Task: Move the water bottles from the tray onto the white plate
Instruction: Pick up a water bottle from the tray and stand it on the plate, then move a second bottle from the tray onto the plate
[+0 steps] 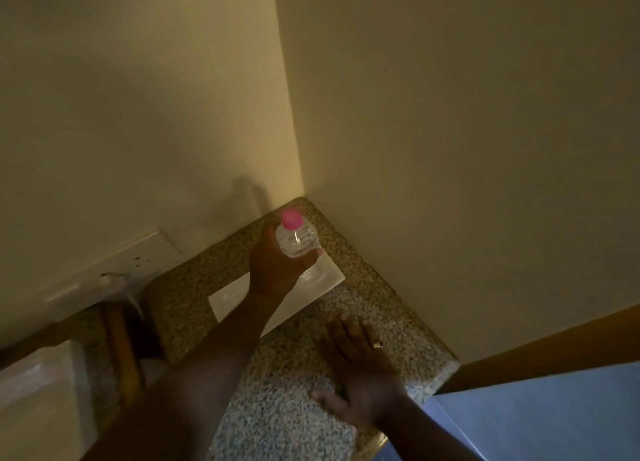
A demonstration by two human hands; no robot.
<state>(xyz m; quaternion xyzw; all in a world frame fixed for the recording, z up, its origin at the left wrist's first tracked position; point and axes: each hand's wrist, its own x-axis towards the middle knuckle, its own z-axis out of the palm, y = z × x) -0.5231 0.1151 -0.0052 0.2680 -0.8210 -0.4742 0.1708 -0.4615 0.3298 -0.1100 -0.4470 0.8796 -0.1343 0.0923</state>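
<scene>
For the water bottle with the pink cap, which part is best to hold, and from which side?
Grip the clear body below the pink cap, from the side. The water bottle stands upright over the white plate, and its round body fits a wrapping hand. The left hand already holds it this way; the right hand rests flat on the counter.

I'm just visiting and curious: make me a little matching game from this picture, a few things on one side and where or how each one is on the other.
Things:
1. left hand
2. right hand
3. bottle cap
4. white plate

States:
A. pink
B. lying on the speckled counter near the wall corner
C. wrapped around the water bottle
D. spread flat, holding nothing

Pairs: 1-C, 2-D, 3-A, 4-B
</scene>
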